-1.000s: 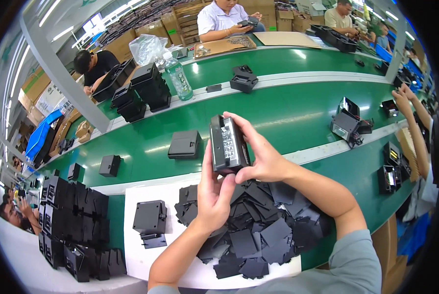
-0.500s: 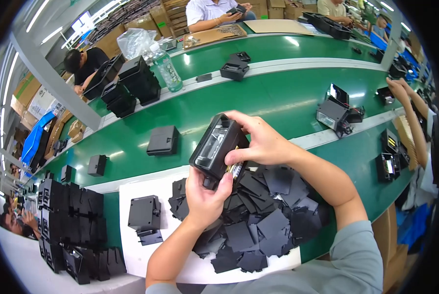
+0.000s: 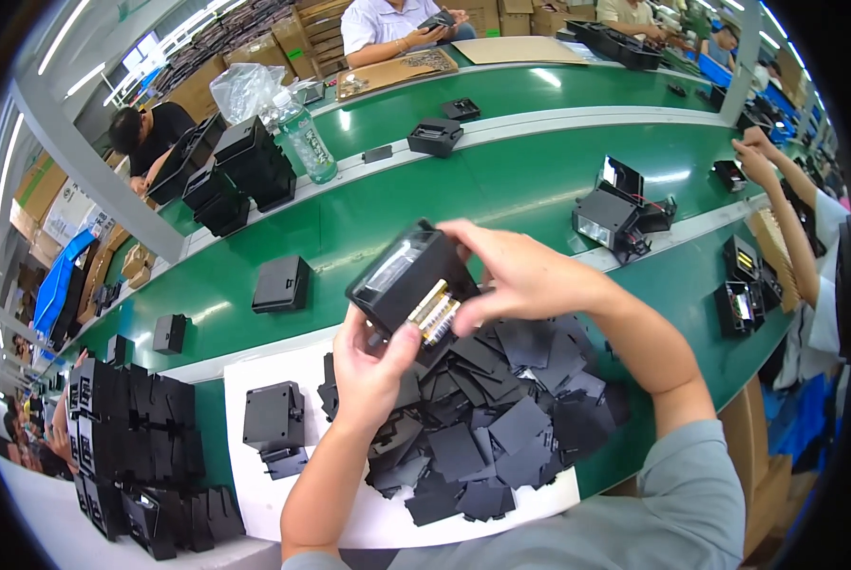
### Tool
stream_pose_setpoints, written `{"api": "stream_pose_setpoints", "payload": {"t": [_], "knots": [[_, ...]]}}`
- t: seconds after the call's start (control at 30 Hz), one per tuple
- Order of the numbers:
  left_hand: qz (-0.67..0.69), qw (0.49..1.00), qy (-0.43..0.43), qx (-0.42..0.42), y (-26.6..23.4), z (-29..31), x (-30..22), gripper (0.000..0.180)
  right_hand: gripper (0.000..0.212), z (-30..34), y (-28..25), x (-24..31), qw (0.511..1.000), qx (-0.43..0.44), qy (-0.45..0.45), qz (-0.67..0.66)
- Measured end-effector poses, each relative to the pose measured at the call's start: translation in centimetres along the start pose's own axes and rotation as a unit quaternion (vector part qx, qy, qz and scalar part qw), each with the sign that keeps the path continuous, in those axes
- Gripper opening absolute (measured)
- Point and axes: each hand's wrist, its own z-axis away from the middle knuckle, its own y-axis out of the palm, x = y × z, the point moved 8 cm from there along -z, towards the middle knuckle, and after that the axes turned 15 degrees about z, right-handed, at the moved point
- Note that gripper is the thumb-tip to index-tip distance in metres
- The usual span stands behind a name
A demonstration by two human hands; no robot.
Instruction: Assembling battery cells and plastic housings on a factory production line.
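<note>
Both hands are up over the near edge of the bench, sharing one black housing (image 3: pixel 408 283). The left hand (image 3: pixel 373 366) cups it from below, thumb pressed on its lower corner; the right hand (image 3: pixel 516 275) comes over the top, fingers curled on the far edge and on the lower side by the row of brass contacts (image 3: pixel 435 312). So both grips are closed firmly on the housing. It is tilted, open face toward the person, probably so the contacts and the clear window beside them can be seen.

Straight below lies a heap of flat black covers (image 3: pixel 487 423) on a white sheet (image 3: pixel 349 513) at the near edge, right under the hands, likely kept there for easy reach. A single black box (image 3: pixel 274 416) sits on the sheet's left part, apart from the heap. At the near left corner, black parts are stacked (image 3: pixel 131 446) upright in tight rows.

Further out, on the green belt (image 3: pixel 501 190), finished-looking black units are spaced well apart: one (image 3: pixel 281 283) left of the hands, an opened one (image 3: pixel 620 211) with red wires to the right.

As for packaging: a clear bottle (image 3: pixel 304 138) with a green label stands near the far left of the belt, a crumpled clear bag (image 3: pixel 245 87) just behind it, brown cartons (image 3: pixel 297 33) stacked beyond, and a flat brown cardboard sheet (image 3: pixel 525 49) at the far edge. Other workers' hands are busy at the far and right sides.
</note>
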Motion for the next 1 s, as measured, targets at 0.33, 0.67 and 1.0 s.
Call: {"api": "stream_pose_setpoints", "payload": {"t": [0.33,0.67,1.0], "knots": [[0.249,0.966,-0.035,-0.062,-2.3,-0.9,0.6,0.02,0.039,8.3,2.4,-3.5,0.919,0.124,0.058,0.369],[0.216,0.974,0.034,-0.056,-2.5,-0.5,0.0,0.015,0.024,4.4,-4.0,3.7,0.988,-0.042,-0.078,0.124],[0.269,0.961,-0.015,-0.067,-0.9,-0.4,0.2,0.015,0.031,3.5,-3.4,5.0,0.974,-0.194,-0.117,0.015]]}}
